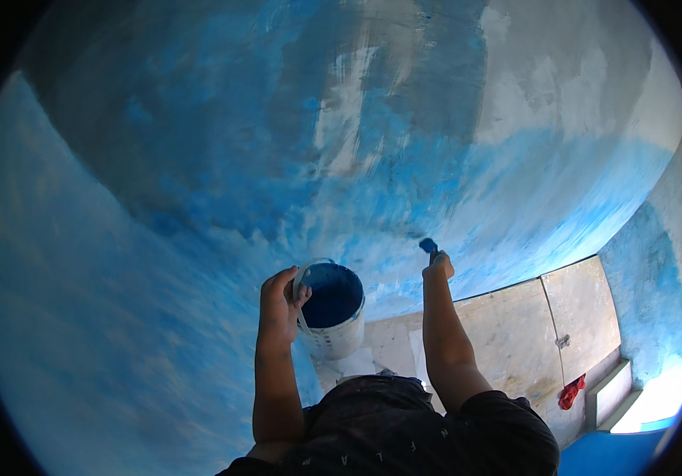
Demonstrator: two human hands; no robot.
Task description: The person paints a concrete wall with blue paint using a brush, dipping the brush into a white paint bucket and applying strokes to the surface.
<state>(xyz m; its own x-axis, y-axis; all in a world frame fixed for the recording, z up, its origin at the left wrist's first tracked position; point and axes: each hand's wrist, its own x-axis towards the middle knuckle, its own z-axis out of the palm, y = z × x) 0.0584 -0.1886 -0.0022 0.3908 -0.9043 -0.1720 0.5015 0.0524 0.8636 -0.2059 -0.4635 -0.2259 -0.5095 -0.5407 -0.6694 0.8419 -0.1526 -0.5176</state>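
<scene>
My left hand (pixel 281 305) is closed on the rim and handle of a white plastic bucket (pixel 339 340), whose open top tilts toward me. Dark blue paint coats the inside of the bucket; how much liquid it holds is hard to tell. Over to the right, my right hand (pixel 438 267) grips a paintbrush (pixel 428 246) with blue-soaked bristles. The brush head is at or very close to the wall (pixel 404 190), which is streaked in blue, grey and white; whether it touches cannot be told.
A second blue wall (pixel 79 301) meets this one on the left. Below at right are pale stained panels (pixel 507 337) with a small metal latch (pixel 563 342). A red cloth (pixel 572 392) hangs by a step-like ledge (pixel 612 389). Bright light enters at the lower right.
</scene>
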